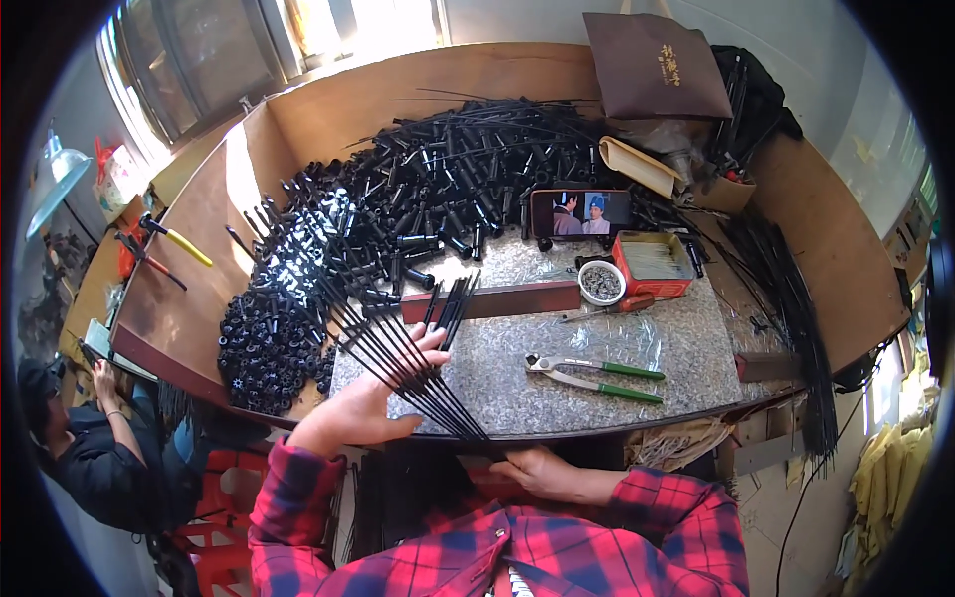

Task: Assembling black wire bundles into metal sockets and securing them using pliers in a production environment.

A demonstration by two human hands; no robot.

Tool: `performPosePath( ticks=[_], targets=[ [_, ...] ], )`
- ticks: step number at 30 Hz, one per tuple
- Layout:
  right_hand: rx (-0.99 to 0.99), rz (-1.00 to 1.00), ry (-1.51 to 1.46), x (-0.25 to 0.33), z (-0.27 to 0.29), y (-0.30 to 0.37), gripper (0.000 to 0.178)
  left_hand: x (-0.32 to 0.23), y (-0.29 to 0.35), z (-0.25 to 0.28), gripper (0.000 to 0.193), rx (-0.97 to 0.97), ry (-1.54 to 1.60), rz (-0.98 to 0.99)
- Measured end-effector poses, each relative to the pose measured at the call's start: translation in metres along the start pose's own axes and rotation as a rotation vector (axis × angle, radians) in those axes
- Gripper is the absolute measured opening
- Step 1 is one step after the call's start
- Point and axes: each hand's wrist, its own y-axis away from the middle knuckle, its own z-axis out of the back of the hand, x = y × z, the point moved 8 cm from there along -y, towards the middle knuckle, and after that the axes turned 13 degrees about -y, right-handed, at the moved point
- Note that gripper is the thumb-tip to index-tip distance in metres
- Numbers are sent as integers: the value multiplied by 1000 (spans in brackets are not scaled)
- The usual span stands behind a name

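My left hand is at the front left of the speckled worktop, its fingers stretched out and its thumb apart. A fan of thin black rods runs slantwise across its fingers, from the pile of black parts down to the front edge. Just beyond my fingertips, several shorter black sticks lean on a dark red bar. My right hand is just below the front edge, its fingers curled. What they hold, if anything, is hidden. Pliers with green handles lie on the worktop to the right.
Black tubular parts are heaped along the back and left, inside a wooden rim. A phone, a white cup of small metal pieces and a red tin stand at right. Long black strands hang over the right edge.
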Motion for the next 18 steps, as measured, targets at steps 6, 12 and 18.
performPosePath(
  ticks=[6, 12, 18],
  targets=[
    [-24, -9, 47, -25, -9, -2, 30, -8, -6, -5, 83, 47, -39, -56],
    [56, -288, -2, -89, -23, 0, 34, 1, -7, -58, 83, -72, -347, -33],
    [86, -43, 323, -118, -24, -1, 38, 0, -5, -102, 83, -57, -723, -49]
  ],
)
